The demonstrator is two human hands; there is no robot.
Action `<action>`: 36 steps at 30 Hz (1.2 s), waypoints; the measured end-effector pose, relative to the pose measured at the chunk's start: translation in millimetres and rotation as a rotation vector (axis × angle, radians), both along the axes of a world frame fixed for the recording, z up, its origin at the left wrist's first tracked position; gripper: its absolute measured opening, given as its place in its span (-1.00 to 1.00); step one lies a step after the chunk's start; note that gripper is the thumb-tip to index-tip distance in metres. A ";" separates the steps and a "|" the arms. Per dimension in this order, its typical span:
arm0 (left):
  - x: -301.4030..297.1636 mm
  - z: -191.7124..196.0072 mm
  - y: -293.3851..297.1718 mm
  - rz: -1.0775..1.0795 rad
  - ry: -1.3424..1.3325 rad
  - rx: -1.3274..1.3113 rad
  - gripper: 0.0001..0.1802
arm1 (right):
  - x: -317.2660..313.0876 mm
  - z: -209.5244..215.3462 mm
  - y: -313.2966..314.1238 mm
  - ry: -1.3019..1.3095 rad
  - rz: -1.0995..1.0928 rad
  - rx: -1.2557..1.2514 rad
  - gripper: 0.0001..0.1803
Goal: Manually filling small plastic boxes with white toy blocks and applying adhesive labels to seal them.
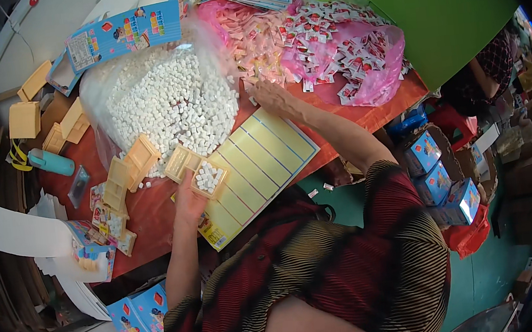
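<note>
My left hand grips a cream plastic box with two compartments at the table's near side. Small white cubes fill one compartment; the other looks mostly bare. Beyond it, a clear plastic bag lies spread with a large heap of white cubes. My right hand reaches far forward to the near edge of a pile of small pink packets. Its fingers are drawn together there, and what they hold is too small to make out. A yellow printed sheet lies below my right forearm.
White-and-red sachets spill from a pink bag at the far right. Left are empty cream boxes, a teal bottle and blue printed cartons. A green board rises behind; a co-worker's arm shows right.
</note>
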State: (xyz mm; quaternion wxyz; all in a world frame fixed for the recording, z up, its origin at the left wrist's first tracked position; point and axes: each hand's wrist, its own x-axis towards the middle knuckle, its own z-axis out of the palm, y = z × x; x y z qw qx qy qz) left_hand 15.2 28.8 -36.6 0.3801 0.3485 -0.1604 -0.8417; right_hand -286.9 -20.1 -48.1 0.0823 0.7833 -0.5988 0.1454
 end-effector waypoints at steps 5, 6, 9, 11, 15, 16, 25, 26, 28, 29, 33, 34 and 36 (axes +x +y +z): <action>2.4 0.0 2.1 -0.028 0.039 0.006 -0.62 | 1.7 16.0 6.8 0.121 0.121 -0.055 -0.71; 1.3 0.5 3.4 -0.023 0.042 0.013 -0.62 | 1.9 15.8 7.9 0.124 0.127 -0.048 -0.71; -1.8 8.6 5.7 -0.039 0.032 0.007 -0.59 | 5.3 7.2 9.8 0.201 -0.011 0.066 -0.69; -8.6 18.7 9.4 -0.018 0.027 0.008 -0.60 | 7.3 4.3 9.6 0.061 -0.037 -0.038 -0.77; -23.8 35.6 -1.9 0.019 0.049 0.004 -0.61 | -1.4 28.0 4.8 -0.267 -0.037 0.223 -0.81; -29.3 37.3 -4.8 0.021 0.051 0.010 -0.62 | -6.7 35.3 -1.8 -0.371 -0.160 0.112 -0.83; -55.3 32.5 -26.6 0.020 0.041 -0.075 -0.65 | -19.2 8.3 -48.9 -0.179 -0.224 -0.317 -0.86; -54.5 31.0 -28.9 0.004 0.017 -0.132 -0.65 | -17.1 18.6 -51.1 -0.212 -0.302 -0.161 -0.87; -52.1 33.2 -31.2 0.011 0.011 -0.146 -0.65 | -17.4 21.8 -55.6 -0.231 -0.374 -0.002 -0.88; -51.0 34.5 -32.2 0.015 0.003 -0.163 -0.65 | -17.5 23.0 -57.4 -0.221 -0.376 -0.034 -0.85; -47.1 36.8 -33.1 0.097 0.001 -0.129 -0.67 | -16.2 59.8 -50.8 -0.514 -0.361 0.319 -0.75; -44.7 38.4 -33.0 0.090 0.003 -0.102 -0.67 | -23.1 52.6 -54.1 -0.495 -0.349 0.323 -0.75; -49.2 39.3 -33.2 0.061 0.023 -0.076 -0.67 | -50.9 36.5 -55.0 -0.833 -0.400 0.278 -0.78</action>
